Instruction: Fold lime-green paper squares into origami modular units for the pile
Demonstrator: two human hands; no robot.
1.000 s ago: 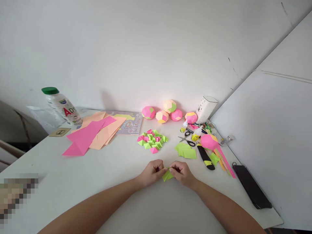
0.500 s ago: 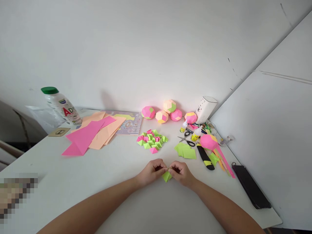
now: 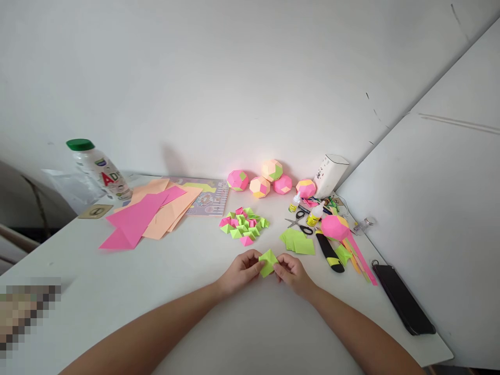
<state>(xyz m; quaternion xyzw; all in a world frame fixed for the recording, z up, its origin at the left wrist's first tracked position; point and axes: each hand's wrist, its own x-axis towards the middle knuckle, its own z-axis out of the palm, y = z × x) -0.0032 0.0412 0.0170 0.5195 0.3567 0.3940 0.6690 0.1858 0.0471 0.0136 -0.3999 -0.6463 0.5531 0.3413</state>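
Observation:
A small green square of paper (image 3: 268, 263) with crease lines is held up between my two hands over the white table. My left hand (image 3: 242, 272) pinches its left corner between thumb and fingers. At the right corner, my right hand (image 3: 292, 273) grips it the same way. Just beyond the hands lies a pile of small folded pink and green paper pieces (image 3: 244, 225). Several flat green paper squares (image 3: 299, 242) are stacked to the right of that pile.
Scissors (image 3: 299, 224), glue bottles (image 3: 314, 214), a black-yellow utility knife (image 3: 330, 251) and a phone (image 3: 403, 298) lie on the right. Paper balls (image 3: 260, 187) sit along the wall. Pink paper sheets (image 3: 136, 219) and a white bottle (image 3: 102, 172) are on the left.
The green paper has been turned up and opened out between my fingers, so its creased face now shows above my thumbs. My hands have moved slightly apart.

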